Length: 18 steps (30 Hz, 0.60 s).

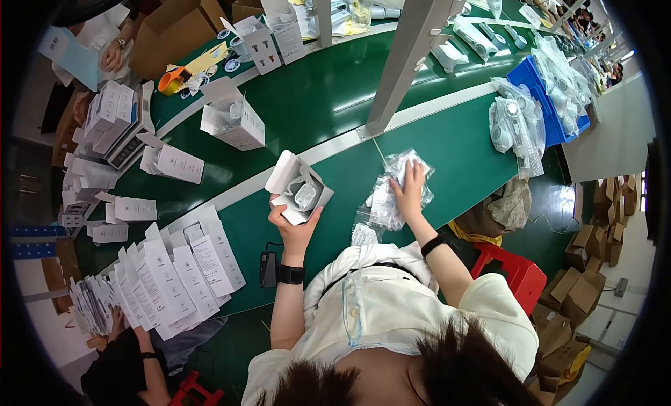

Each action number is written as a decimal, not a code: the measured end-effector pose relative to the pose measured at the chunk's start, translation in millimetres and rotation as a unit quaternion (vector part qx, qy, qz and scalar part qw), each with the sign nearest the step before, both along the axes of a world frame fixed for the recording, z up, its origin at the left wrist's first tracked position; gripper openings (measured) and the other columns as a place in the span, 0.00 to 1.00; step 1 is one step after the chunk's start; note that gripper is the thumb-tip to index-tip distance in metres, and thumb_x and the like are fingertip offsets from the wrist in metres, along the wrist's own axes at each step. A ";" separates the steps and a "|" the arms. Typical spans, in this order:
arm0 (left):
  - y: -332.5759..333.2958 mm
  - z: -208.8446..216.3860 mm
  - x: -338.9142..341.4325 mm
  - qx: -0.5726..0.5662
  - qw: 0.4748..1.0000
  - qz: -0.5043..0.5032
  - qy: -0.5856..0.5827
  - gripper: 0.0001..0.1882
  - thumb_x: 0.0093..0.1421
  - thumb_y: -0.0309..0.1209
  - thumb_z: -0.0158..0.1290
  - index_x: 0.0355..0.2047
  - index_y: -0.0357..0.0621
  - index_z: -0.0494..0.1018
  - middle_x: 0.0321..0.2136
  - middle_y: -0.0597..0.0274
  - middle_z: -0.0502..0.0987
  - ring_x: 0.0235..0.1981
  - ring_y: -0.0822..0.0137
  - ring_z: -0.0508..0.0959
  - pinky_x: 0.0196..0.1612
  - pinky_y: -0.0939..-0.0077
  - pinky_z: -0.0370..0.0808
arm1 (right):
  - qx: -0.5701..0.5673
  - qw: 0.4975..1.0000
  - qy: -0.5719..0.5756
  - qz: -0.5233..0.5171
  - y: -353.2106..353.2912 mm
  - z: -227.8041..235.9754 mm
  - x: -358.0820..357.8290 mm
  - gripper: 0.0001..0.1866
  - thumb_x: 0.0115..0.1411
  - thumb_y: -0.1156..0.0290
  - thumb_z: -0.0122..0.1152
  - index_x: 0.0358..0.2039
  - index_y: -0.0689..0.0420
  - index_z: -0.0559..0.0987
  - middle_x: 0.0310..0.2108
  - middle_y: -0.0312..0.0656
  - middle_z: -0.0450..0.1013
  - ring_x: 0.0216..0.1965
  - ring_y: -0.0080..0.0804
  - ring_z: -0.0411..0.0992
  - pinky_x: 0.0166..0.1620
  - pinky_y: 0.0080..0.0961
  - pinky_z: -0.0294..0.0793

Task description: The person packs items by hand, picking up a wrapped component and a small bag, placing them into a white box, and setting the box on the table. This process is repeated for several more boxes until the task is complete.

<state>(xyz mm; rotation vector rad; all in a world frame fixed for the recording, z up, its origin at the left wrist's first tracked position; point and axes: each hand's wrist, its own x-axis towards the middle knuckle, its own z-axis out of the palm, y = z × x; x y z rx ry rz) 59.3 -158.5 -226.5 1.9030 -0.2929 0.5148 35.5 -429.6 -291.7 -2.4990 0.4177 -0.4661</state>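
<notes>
My left hand is wrapped around a small white carton with its top flap raised. Inside the carton sits a pale item in clear plastic; its exact kind is hard to make out. To the right, my right hand rests on a pile of small clear plastic bags with white contents. Its fingers are stretched out over the pile, slightly apart. One more small bag lies at the pile's near end, by the table edge.
Many folded white cartons stand at left, near a co-worker's hand. Open cartons stand on the green conveyor. A metal post rises ahead. A blue bin with bagged devices is at right, beyond a red stool.
</notes>
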 end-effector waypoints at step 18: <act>0.4 87.2 5.2 0.100 0.987 0.060 0.106 0.06 0.44 0.20 0.56 0.23 0.34 0.71 0.30 0.55 0.71 0.27 0.64 0.74 0.31 0.76 0.71 | 0.259 0.950 -0.159 0.073 28.2 140.4 45.9 0.09 0.50 0.82 0.54 0.34 0.62 0.74 0.31 0.42 0.71 0.32 0.33 0.69 0.36 0.20 0.68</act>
